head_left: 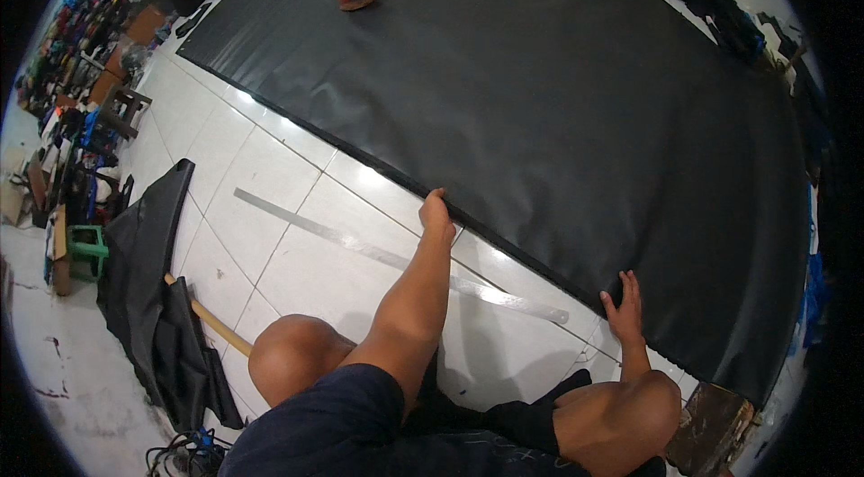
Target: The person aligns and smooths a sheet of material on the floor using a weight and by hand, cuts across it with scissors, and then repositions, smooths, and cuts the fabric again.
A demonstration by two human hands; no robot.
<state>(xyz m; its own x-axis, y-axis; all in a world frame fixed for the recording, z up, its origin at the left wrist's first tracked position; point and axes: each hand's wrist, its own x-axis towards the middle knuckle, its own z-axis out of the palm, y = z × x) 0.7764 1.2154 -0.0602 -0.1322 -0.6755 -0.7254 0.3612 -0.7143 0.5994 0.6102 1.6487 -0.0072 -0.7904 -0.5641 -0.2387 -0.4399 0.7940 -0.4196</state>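
Hands, left [436, 214] and right [624, 301], fingers flat, press black sheet [540, 99] onto tiled floor [270, 207].

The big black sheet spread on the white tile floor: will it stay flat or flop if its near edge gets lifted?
The big black sheet probably flops: it lies flat with soft wrinkles. It looks smooth, so likely slides on the glossy white tile floor.
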